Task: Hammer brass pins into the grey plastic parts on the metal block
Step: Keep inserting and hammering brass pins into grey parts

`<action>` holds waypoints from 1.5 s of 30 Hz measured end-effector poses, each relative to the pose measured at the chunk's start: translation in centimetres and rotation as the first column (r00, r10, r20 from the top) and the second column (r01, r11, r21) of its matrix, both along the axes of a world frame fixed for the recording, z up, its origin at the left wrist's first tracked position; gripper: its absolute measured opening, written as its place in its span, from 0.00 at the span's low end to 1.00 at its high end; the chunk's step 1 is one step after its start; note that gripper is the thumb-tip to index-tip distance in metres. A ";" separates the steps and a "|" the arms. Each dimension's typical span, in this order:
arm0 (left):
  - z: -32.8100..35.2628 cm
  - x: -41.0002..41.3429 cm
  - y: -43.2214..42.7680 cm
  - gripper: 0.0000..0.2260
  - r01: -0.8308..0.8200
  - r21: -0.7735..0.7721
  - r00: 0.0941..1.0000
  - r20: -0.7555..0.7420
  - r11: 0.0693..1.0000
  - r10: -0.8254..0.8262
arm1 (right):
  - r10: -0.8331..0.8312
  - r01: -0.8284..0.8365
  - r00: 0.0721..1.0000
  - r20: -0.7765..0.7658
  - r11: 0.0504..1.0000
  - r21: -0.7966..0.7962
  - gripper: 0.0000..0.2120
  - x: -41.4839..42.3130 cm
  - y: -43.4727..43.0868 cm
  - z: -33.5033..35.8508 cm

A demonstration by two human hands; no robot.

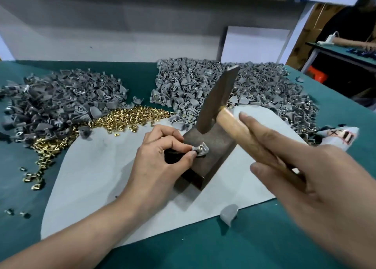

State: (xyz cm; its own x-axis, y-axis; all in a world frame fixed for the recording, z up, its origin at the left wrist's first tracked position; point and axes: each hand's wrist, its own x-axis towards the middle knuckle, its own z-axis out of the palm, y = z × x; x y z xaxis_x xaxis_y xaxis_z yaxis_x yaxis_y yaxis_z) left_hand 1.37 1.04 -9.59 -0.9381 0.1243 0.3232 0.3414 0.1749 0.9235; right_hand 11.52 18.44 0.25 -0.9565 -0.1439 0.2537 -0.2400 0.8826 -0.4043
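Right hand [317,179], by the desk's near-right edge, grips the hammer [218,99] handle, forefinger straight along it. Left hand [160,156] pinches the part [201,149] on the block [215,144] mid-desk, pin [200,146] standing in it. Hammer head hangs above and just beyond the part — handle axis runs forward-left from the right hand, so the strike likely lands beside the left fingertips. Loose pins [130,118] and spare parts [183,85] lie toward the far edge.

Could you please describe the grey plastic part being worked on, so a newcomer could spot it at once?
Find the dark metal block in the middle of the pale grey mat. On its top lies one grey plastic part, pinched by the left hand, below the raised hammer. It is the only part on the block; the others lie heaped or loose around it.
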 end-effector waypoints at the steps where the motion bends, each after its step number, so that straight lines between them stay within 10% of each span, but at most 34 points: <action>1: 0.0 0.0 -0.1 0.09 -0.013 -0.006 1.000 -0.012 1.000 0.013 | 0.018 -0.017 0.997 0.076 1.000 -0.009 0.23 -0.1 -0.2 -0.2; 36: 0.1 0.2 0.1 0.08 -0.048 -0.039 0.999 -0.024 0.998 0.047 | -0.020 0.019 1.000 0.013 0.997 0.070 0.22 -1.5 1.7 -0.8; 39: 0.1 0.1 0.2 0.08 -0.040 0.051 0.999 0.036 0.998 0.039 | 0.085 -0.081 0.996 -0.001 0.947 -0.312 0.21 -2.4 2.2 -0.3; 42: 0.2 0.0 0.2 0.08 -0.021 0.161 0.994 0.108 0.987 0.004 | 0.291 -0.077 0.946 0.144 0.632 -0.771 0.22 -4.4 2.8 0.1; 45: 0.2 0.1 0.1 0.08 -0.015 0.160 0.993 0.118 0.987 -0.004 | 0.445 -0.003 0.867 0.222 0.451 -0.893 0.15 -5.4 2.9 -1.3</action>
State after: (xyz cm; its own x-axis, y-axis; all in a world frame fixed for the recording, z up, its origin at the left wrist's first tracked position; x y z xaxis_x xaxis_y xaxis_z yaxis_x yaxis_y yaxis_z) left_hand 1.46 1.11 -9.42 -0.9712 0.0746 0.2264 0.2286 0.0231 0.9732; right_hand 6.11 21.32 -1.08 -0.9554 -0.2948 0.0159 -0.0099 -0.0216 -0.9997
